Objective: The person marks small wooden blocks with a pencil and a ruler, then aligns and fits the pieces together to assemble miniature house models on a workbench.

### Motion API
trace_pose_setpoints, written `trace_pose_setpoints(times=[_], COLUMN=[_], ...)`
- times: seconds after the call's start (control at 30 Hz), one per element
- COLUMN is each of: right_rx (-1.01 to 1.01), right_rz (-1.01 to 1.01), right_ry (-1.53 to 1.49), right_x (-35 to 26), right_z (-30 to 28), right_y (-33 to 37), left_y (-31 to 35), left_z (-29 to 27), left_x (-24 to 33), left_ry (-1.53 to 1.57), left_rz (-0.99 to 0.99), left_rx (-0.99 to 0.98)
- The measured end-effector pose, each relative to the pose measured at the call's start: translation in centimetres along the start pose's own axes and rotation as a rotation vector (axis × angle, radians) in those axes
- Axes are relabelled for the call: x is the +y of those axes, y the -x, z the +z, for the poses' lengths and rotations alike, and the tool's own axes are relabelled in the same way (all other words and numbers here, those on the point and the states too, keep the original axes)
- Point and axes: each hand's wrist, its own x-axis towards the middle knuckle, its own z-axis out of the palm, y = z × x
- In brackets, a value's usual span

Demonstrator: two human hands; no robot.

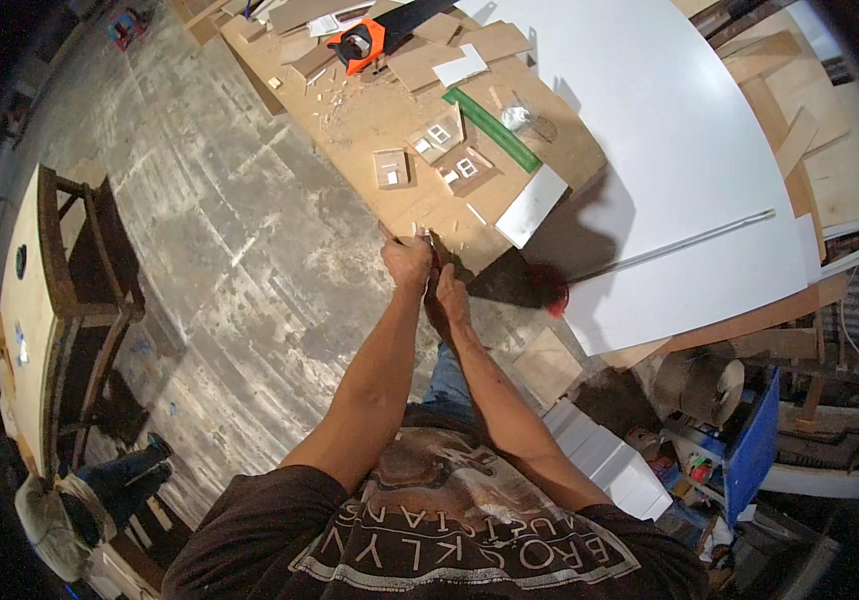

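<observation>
At the near corner of the wooden work table (350, 140), my left hand (408, 262) is closed with its fingertips around a small pale piece that is too small to name. Just right of it and slightly nearer me, my right hand (452, 297) is also closed; what its fingers hold is hidden. Beyond my hands lie small model wall panels: one with a white window (438, 134), a second with a white window (466, 169), and a squarish one with a white door-like piece (391, 169). Pale scraps are scattered around them.
A green strip (493, 130) and a white rectangular piece (532, 206) lie to the right. A handsaw (360, 45) rests among wood offcuts at the back. A large white sheet (650, 110) carries a long thin rod (680, 245). Another person (90, 510) is at lower left.
</observation>
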Motion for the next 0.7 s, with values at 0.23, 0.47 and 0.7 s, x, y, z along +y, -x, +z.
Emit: trace_pose_setpoints(times=[0.23,0.47,0.7], right_rx=[0.105,0.037,-0.125], right_rz=[-0.121,-0.123,0.087], right_ry=[0.129,0.303,0.184], right_x=[-0.7,-0.6,-4.1], right_z=[0.0,-0.4,-1.4], right_y=[-0.1,-0.6,-0.6], left_y=[-0.9,-0.7,-1.4], left_z=[0.5,0.8,0.4], left_x=[-1.2,-1.6,-3.2], left_ry=[-0.164,0.029,-0.194], left_rz=[0.061,0.056,0.2], left_rx=[0.105,0.032,0.232])
